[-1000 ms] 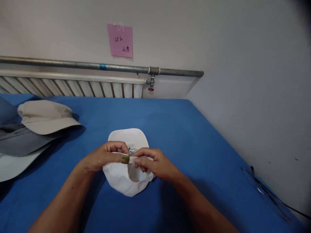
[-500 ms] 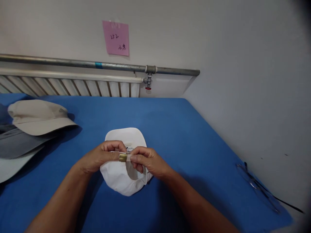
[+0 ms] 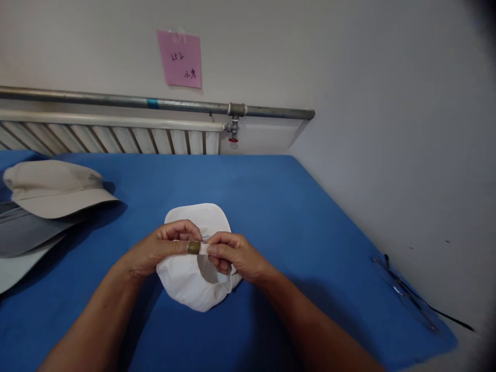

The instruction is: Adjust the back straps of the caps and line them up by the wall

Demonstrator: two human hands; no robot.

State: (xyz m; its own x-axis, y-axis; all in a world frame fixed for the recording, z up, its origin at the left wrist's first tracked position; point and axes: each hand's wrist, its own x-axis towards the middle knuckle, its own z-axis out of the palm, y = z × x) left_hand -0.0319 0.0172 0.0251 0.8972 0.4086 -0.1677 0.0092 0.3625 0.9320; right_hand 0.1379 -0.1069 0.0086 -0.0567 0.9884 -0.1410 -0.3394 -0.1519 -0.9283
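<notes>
A white cap [image 3: 182, 284] lies on the blue surface with its brim pointing away from me and its back opening toward me. Across that opening runs a white strap with a brass-coloured buckle [image 3: 194, 248]. My left hand [image 3: 166, 247] pinches the strap at the buckle's left side, thumb in front. Just right of the buckle, my right hand [image 3: 234, 254] grips the strap end between thumb and fingers. Part of the brim and its inner print are hidden behind my fingers.
Several caps are stacked at the left, a beige one [image 3: 58, 188] on top. Eyeglasses [image 3: 405, 292] lie near the right edge of the blue surface [image 3: 271, 191]. Behind it are a radiator [image 3: 124, 139], a metal pipe [image 3: 271, 112] and a pink note [image 3: 180, 59] on the wall.
The view has shifted slightly, so everything sits a little further left. The buckle has tilted to face me more, and my hands keep their grip on the strap.
</notes>
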